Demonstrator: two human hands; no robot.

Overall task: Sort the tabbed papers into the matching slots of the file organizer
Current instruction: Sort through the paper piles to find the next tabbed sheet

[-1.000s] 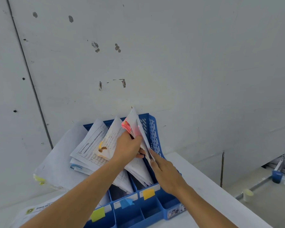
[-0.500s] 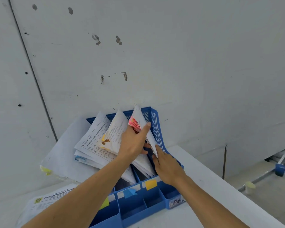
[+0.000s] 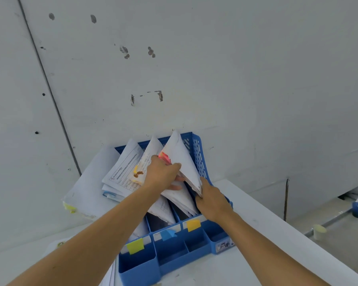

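White table (image 3: 256, 234) below scuffed wall (image 3: 236, 79) — pale cup (image 3: 319, 231) on floor (image 3: 339, 256).

Office, file organizer (image 3: 201, 159), white desk (image 3: 267, 234)

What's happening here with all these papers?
A person is filing tabbed papers in a blue organizer on a white table against a wall. The left hand grips a bundle with a pink tab at the organizer's right end. The right hand is at the bundle's lower edge, its grip partly hidden. More sheets lean in the slots to the left. Yellow, blue and orange labels mark the front.
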